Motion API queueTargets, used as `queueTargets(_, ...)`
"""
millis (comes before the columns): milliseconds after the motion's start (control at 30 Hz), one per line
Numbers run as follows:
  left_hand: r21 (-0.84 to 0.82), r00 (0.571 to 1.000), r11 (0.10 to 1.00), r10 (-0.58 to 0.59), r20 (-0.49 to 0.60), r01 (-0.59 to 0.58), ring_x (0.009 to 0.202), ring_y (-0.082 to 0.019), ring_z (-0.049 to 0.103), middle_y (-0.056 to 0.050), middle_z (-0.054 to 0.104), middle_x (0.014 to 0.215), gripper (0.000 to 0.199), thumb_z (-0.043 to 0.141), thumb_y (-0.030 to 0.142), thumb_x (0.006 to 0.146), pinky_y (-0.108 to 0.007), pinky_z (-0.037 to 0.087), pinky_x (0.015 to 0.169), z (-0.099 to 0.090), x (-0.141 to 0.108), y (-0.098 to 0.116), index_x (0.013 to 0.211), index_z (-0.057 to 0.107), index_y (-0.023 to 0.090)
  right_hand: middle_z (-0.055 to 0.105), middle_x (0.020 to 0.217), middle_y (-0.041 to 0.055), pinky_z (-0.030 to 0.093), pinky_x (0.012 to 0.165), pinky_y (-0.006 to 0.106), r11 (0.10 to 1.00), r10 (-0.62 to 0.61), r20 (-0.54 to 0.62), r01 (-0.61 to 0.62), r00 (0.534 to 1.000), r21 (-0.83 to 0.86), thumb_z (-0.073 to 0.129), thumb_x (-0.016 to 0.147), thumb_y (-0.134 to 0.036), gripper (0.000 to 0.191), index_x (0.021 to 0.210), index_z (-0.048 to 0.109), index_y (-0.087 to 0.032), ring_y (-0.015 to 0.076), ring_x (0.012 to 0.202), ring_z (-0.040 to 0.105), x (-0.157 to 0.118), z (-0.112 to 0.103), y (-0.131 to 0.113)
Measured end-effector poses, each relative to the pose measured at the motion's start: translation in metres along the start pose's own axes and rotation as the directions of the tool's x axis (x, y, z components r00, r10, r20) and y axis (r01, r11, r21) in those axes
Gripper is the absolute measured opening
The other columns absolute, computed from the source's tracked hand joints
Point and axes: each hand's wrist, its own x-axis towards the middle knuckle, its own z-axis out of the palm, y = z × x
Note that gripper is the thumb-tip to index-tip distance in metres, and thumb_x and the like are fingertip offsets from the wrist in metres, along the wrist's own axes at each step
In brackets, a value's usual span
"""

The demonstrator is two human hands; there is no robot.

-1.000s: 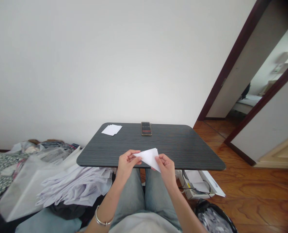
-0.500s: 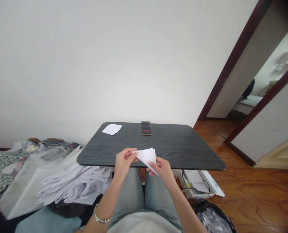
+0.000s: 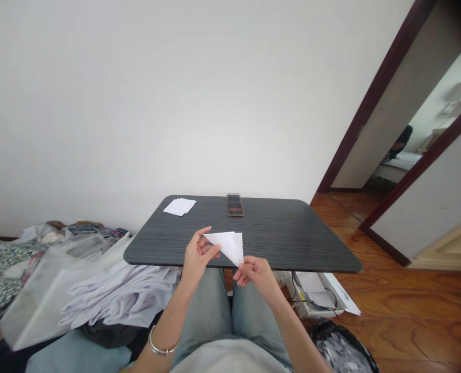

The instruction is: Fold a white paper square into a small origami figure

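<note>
A folded white paper [image 3: 230, 245], roughly triangular with overlapping layers, is held up above the front edge of the dark table [image 3: 285, 233]. My left hand [image 3: 200, 254] grips its left side, thumb in front and fingers behind. Its lower right corner is pinched between the thumb and fingers of my right hand [image 3: 254, 271]. At the table's back left lies a small stack of white paper sheets [image 3: 179, 206]. A phone [image 3: 235, 205] rests near the middle of the back edge.
Piled clothes and white cloth [image 3: 121, 295] lie left of the table. Below its right side are a white box with cables [image 3: 316, 295] and a black bag of scraps [image 3: 343, 352]. A doorway opens at the right.
The folded paper has turned and risen slightly. My right hand has shifted from its right side to its lower corner, and my left index finger has lifted.
</note>
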Motion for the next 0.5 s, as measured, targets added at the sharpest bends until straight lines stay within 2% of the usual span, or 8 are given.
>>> queueTargets(67,-0.01,0.997,1.0,-0.012,0.075,0.013,0.062,-0.011,0.063,-0.002,0.064,0.091,0.077,0.073,0.02,0.059,-0.023,0.054,0.056,0.004,-0.002,-0.003,0.124,0.032,0.023,0.067,0.052,0.0032,0.044,0.039,0.018,1.0,-0.002,0.008,0.002,1.0,0.006,0.065,0.066,-0.044,0.032,0.064,0.057,-0.014,0.0105,0.038,0.058,0.001,0.002,0.001)
queueTargets(133,-0.013,0.994,1.0,-0.026,0.109,0.028,0.061,-0.012,0.064,-0.002,0.063,0.092,0.082,0.074,0.018,0.058,-0.023,0.054,0.055,0.008,-0.003,-0.006,0.125,0.027,0.025,0.066,0.052,0.0029,0.044,0.038,0.018,1.0,-0.001,0.015,0.001,1.0,0.0,0.064,0.066,-0.044,0.031,0.066,0.057,-0.014,0.0105,0.038,0.057,0.002,0.003,0.002)
queueTargets(333,-0.016,0.997,0.999,-0.044,0.068,0.045,0.066,-0.016,0.065,-0.002,0.065,0.085,0.067,0.073,0.02,0.057,-0.023,0.053,0.052,0.01,-0.003,-0.011,0.11,0.033,0.022,0.066,0.052,0.0029,0.044,0.039,0.019,1.0,-0.005,-0.011,0.005,1.0,-0.001,0.064,0.066,-0.046,0.033,0.065,0.057,-0.014,0.0109,0.038,0.057,0.001,0.006,0.002)
queueTargets(500,-0.003,0.997,0.998,-0.063,0.033,0.063,0.066,-0.016,0.066,-0.001,0.066,0.08,0.065,0.074,0.02,0.056,-0.022,0.052,0.053,0.009,-0.002,-0.012,0.108,0.034,0.021,0.066,0.052,0.0028,0.044,0.039,0.018,1.0,-0.003,-0.022,0.003,1.0,0.007,0.065,0.066,-0.045,0.033,0.065,0.057,-0.013,0.0105,0.039,0.058,0.0,0.009,0.001)
